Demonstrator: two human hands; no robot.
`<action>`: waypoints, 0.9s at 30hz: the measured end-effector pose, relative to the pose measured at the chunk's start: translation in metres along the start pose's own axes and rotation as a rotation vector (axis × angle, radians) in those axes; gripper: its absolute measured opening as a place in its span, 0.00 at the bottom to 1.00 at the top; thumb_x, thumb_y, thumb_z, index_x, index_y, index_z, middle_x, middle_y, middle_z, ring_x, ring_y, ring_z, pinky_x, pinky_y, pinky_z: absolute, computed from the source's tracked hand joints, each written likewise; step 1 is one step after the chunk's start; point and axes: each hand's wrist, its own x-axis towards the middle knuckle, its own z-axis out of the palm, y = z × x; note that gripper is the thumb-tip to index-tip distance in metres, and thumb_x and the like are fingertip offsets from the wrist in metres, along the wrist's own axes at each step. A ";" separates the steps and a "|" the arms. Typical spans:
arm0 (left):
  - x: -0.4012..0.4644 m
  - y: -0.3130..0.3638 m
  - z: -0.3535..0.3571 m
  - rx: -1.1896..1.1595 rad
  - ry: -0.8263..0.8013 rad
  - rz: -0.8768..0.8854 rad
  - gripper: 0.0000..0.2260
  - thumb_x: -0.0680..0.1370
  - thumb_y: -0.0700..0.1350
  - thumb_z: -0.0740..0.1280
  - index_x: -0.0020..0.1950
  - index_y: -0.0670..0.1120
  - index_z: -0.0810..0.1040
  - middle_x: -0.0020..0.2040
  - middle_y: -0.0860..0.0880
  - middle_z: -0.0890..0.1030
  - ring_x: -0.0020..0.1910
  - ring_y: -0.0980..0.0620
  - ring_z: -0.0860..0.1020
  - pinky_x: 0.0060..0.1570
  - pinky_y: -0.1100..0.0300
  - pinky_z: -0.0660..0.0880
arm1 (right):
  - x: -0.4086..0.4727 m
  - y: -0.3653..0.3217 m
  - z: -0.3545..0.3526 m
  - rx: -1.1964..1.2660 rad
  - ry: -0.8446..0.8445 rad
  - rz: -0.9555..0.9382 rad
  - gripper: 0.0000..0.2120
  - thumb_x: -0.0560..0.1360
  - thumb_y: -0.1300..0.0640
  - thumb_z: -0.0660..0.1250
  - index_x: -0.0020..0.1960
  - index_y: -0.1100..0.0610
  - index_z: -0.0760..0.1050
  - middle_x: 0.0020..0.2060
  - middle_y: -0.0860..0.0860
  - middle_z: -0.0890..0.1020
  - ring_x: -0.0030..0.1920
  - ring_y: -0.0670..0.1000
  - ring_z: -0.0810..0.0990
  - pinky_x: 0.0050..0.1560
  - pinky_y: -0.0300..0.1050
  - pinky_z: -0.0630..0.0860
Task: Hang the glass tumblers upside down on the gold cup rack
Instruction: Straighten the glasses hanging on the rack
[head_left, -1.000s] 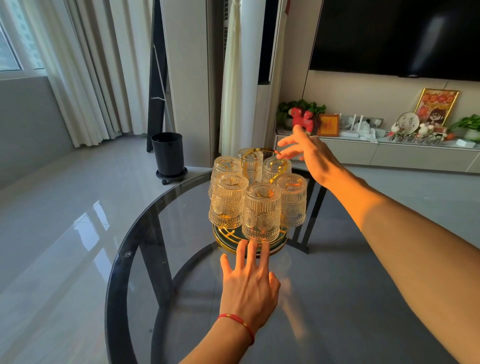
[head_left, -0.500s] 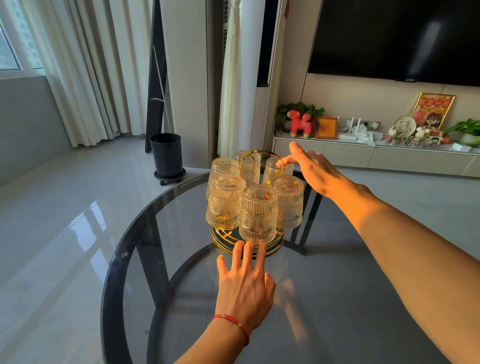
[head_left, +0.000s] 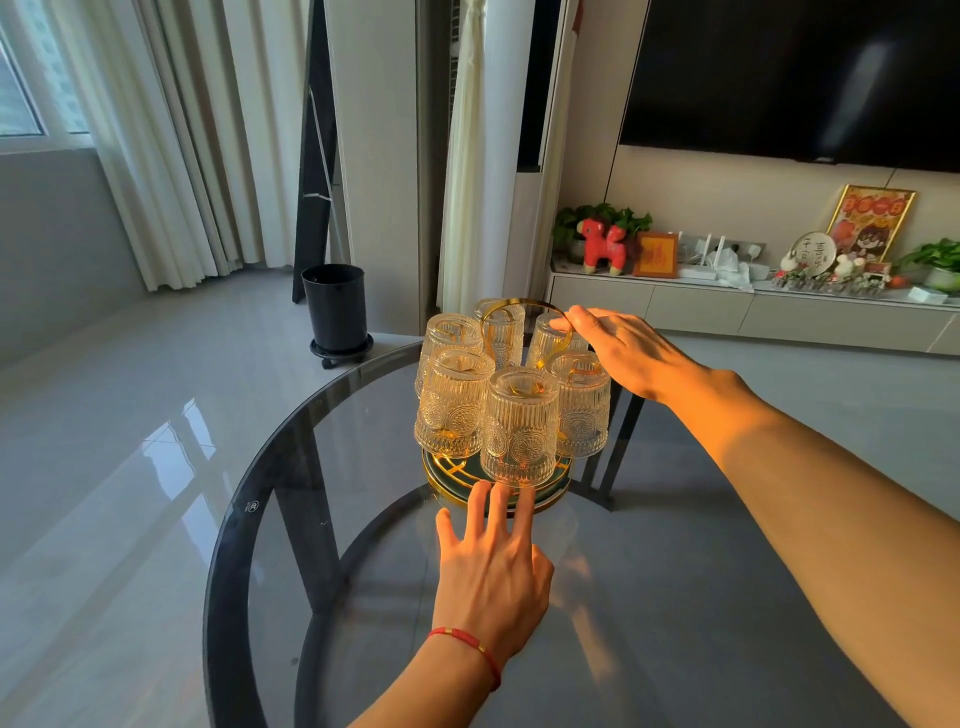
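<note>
Several ribbed glass tumblers (head_left: 519, 431) hang upside down on the gold cup rack, whose round green and gold base (head_left: 558, 486) rests on the glass table. A gold ring handle (head_left: 491, 319) rises at the rack's top. My right hand (head_left: 621, 353) reaches over the far right tumblers, and its fingertips rest on the handle's right side. My left hand (head_left: 493, 566) lies flat on the table with spread fingers, the fingertips touching the base's front rim.
The round dark glass table (head_left: 291, 467) has a black rim and black legs beneath. A black bin (head_left: 335, 306) stands on the floor beyond it. A low cabinet (head_left: 675, 306) with ornaments and plants runs along the far wall under a television.
My right hand has come down and left from above the rack onto the ring handle. My left hand has stayed at the base's front rim.
</note>
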 end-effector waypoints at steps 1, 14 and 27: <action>0.000 0.000 0.000 -0.001 -0.002 0.000 0.27 0.77 0.54 0.61 0.75 0.47 0.68 0.72 0.41 0.72 0.72 0.36 0.69 0.63 0.28 0.70 | 0.000 0.000 0.001 -0.003 0.001 -0.011 0.30 0.84 0.36 0.43 0.69 0.47 0.78 0.72 0.53 0.77 0.70 0.55 0.74 0.67 0.51 0.69; 0.000 -0.001 -0.001 -0.009 -0.026 -0.005 0.28 0.78 0.55 0.57 0.77 0.48 0.64 0.74 0.42 0.69 0.74 0.38 0.65 0.66 0.30 0.67 | -0.012 -0.005 -0.002 -0.051 0.006 0.027 0.27 0.85 0.38 0.44 0.72 0.44 0.75 0.74 0.52 0.75 0.73 0.56 0.71 0.72 0.60 0.67; 0.000 0.000 -0.002 -0.006 -0.018 -0.006 0.27 0.77 0.54 0.58 0.76 0.47 0.66 0.72 0.43 0.70 0.73 0.39 0.65 0.64 0.31 0.69 | -0.071 -0.008 0.012 -0.171 0.330 -0.282 0.15 0.78 0.58 0.65 0.64 0.56 0.81 0.60 0.53 0.83 0.61 0.54 0.80 0.62 0.59 0.76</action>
